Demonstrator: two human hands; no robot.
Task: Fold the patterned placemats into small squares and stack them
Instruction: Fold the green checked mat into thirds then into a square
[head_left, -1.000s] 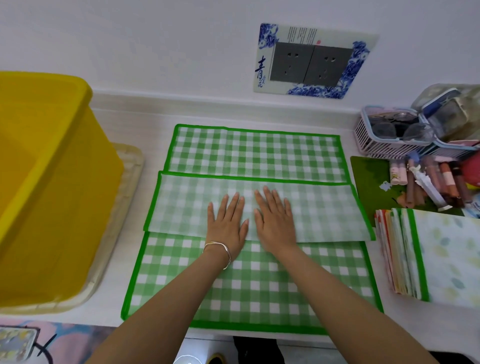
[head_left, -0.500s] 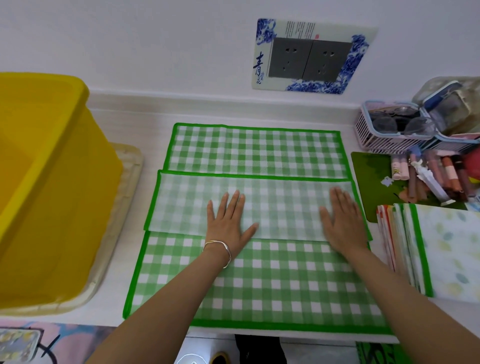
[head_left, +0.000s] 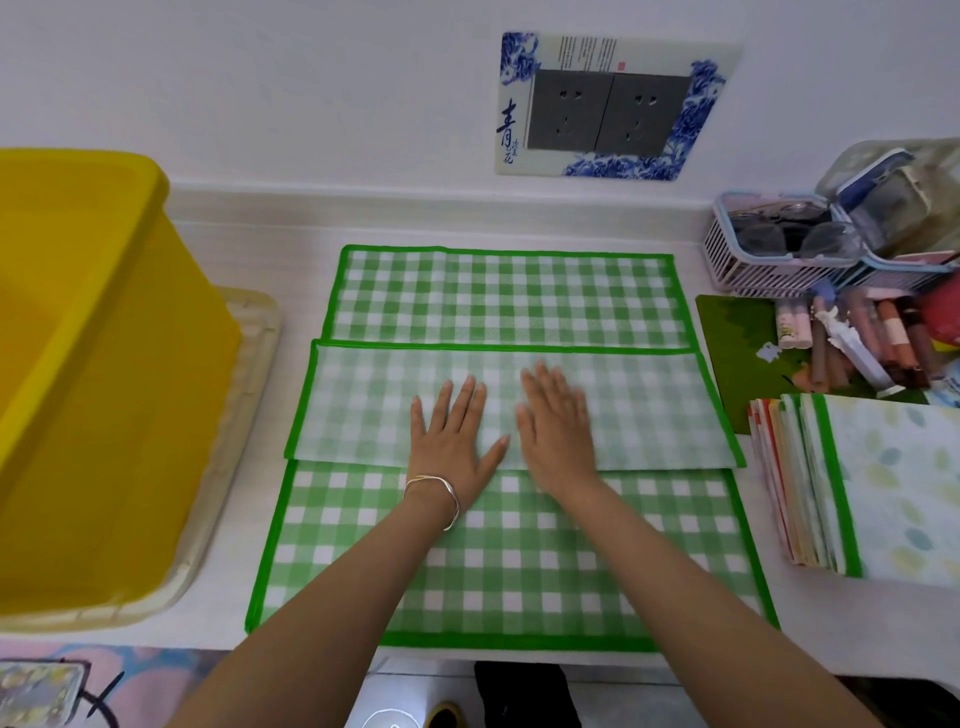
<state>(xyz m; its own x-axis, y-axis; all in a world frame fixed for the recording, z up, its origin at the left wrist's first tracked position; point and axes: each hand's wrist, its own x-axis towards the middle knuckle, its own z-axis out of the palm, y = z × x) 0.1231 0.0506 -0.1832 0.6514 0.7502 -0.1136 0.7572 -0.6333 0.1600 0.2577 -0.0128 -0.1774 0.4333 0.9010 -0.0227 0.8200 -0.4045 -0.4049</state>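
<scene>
**Placemat fold check: green checked placemat (head_left: 509, 545) with both palms down on it**

So the left hand (head_left: 452, 441) and the right hand (head_left: 556, 431) are both open. Fingers are straight and lying flat, gripping nothing. They sit side by side, with the left thumb just beside the right hand. The right one looks a bit blurry.

Both press on a paler strip (head_left: 649, 410) that runs across the middle of the placemat, with green trim along its far edge and both ends. Fingertips point away from the person, and the wrists are over the brighter checks on the near half. There's a thin silver bangle (head_left: 434, 493) on the left wrist.

The placemat lies spread on the white bench (head_left: 260, 249), right under both hands and reaching well past them on either side.

Off to the left of the left hand is a big yellow bin (head_left: 78, 364) on a clear tray (head_left: 249, 389). Well apart to the right of the right hand is a stack of folded placemats (head_left: 857, 483), leafy one on top. Beyond that stack are some tubes (head_left: 857, 338) and a white basket (head_left: 769, 260). Straight ahead of the fingertips, up on the wall, is a double socket plate (head_left: 613, 104).
</scene>
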